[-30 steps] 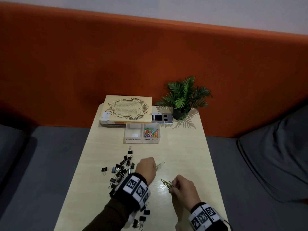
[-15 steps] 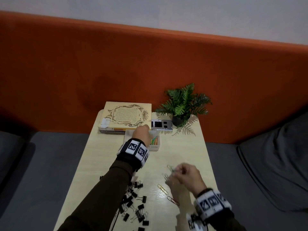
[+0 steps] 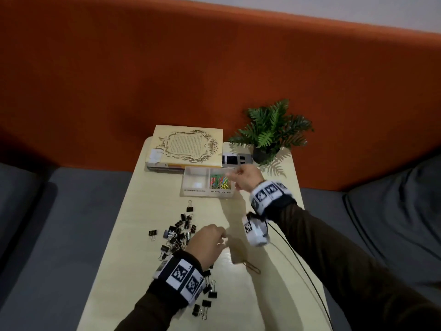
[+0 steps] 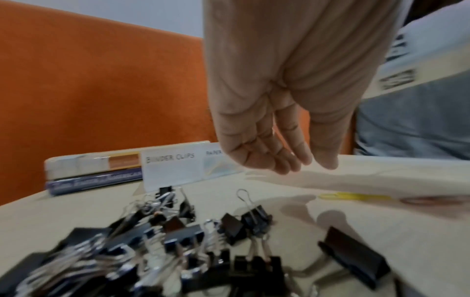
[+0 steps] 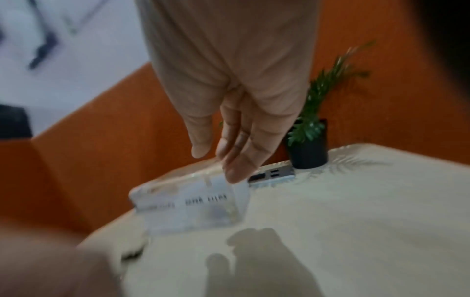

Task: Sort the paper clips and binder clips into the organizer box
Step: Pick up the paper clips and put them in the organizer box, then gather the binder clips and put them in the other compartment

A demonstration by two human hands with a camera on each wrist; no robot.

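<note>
The clear organizer box (image 3: 205,194) stands mid-table; its left compartment, labelled binder clips, holds nothing, and the right one holds coloured paper clips (image 3: 219,182). My right hand (image 3: 235,174) hovers over the right compartment's far corner, and in the right wrist view (image 5: 218,160) its fingers are straight with nothing seen between them. My left hand (image 3: 223,237) hangs relaxed and empty just right of the black binder clip pile (image 3: 179,232), also seen close up (image 4: 193,237). One paper clip (image 3: 251,267) lies on the table near it; a yellow paper clip (image 4: 351,197) shows in the left wrist view.
A stack of books (image 3: 188,149) lies behind the box, with a small grey device (image 3: 236,160) and a potted plant (image 3: 274,130) to its right. More binder clips (image 3: 205,297) lie by my left wrist. A thin cable (image 3: 298,259) crosses the table's right side. Grey cushions flank the table.
My left hand came back from the box to beside the binder clip pile. My right hand left the table's near part and reached the paper clip compartment.
</note>
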